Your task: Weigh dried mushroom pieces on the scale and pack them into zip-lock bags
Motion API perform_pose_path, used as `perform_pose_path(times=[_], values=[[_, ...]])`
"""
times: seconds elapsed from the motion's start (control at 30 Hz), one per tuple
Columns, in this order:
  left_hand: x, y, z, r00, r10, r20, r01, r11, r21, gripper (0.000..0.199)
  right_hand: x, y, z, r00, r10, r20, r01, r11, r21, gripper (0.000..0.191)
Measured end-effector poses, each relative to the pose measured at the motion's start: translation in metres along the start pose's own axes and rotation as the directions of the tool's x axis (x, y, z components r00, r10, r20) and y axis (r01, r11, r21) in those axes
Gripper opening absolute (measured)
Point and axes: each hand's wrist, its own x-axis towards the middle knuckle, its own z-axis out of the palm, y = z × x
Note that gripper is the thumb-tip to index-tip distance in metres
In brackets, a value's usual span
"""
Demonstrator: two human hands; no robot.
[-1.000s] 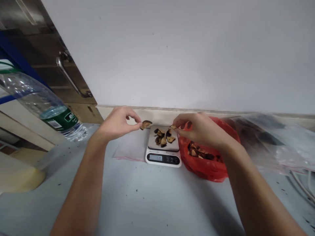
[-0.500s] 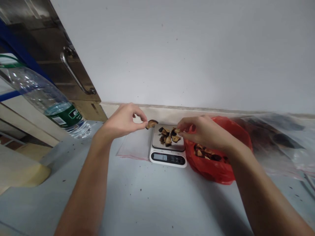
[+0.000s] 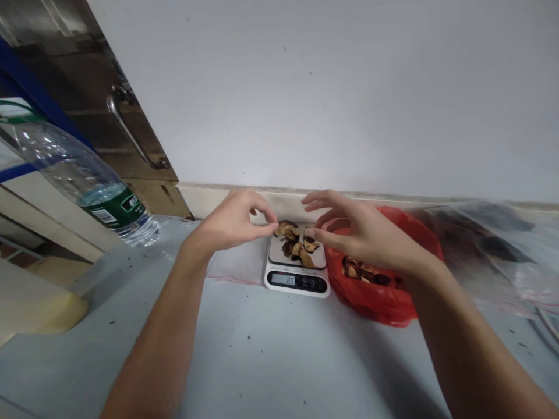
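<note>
Several dried brown slices point(image 3: 297, 249) lie on the plate of a white digital scale point(image 3: 297, 284), whose display is lit. At the plate's upper left, my left hand point(image 3: 244, 218) pinches a dried slice point(image 3: 286, 227) between thumb and forefinger, low over the pile. My right hand point(image 3: 358, 230) is over the right side of the plate, fingers apart, with its thumb tip close to the slices and nothing seen in its grasp. Beside the scale on the right, an open red plastic bag point(image 3: 371, 299) holds more dried slices point(image 3: 364, 272), partly covered by my right hand and forearm.
A water bottle point(image 3: 105, 195) with a green label stands at the left. Clear plastic bags point(image 3: 493, 256) lie at the right, and a flat one point(image 3: 240, 262) left of the scale. A wall point(image 3: 349, 116) rises behind the table point(image 3: 209, 355).
My left hand has moved right, bringing its slice from beside the scale to over the plate. My right hand's fingers have spread, and one slice now lies lower on the plate.
</note>
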Motion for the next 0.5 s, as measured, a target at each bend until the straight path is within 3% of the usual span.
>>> perform_pose_path(times=[0.07, 0.17, 0.3, 0.43, 0.5], values=[[0.001, 0.004, 0.006, 0.999, 0.030, -0.019, -0.031, 0.998, -0.054, 0.010, 0.000, -0.004, 0.001, 0.998, -0.010, 0.056, 0.003, 0.993, 0.118, 0.045], [0.005, 0.012, 0.016, 0.996, 0.068, -0.050, -0.074, 0.991, -0.112, 0.010, 0.002, -0.008, 0.001, 0.992, 0.005, 0.130, -0.036, 0.971, 0.238, 0.035], [0.007, 0.015, 0.019, 0.996, 0.043, -0.075, -0.053, 0.989, -0.136, 0.015, -0.002, -0.008, -0.017, 0.990, 0.098, 0.100, -0.111, 0.984, 0.139, 0.040], [0.002, 0.000, 0.003, 0.994, -0.059, 0.091, 0.064, 0.997, -0.047, 0.023, -0.017, 0.005, -0.050, 0.979, 0.167, 0.113, -0.151, 0.978, -0.141, 0.045], [-0.003, -0.012, -0.007, 0.950, -0.195, 0.246, 0.189, 0.981, 0.047, 0.024, -0.024, 0.016, -0.064, 0.964, 0.228, 0.139, -0.194, 0.956, -0.220, 0.044]])
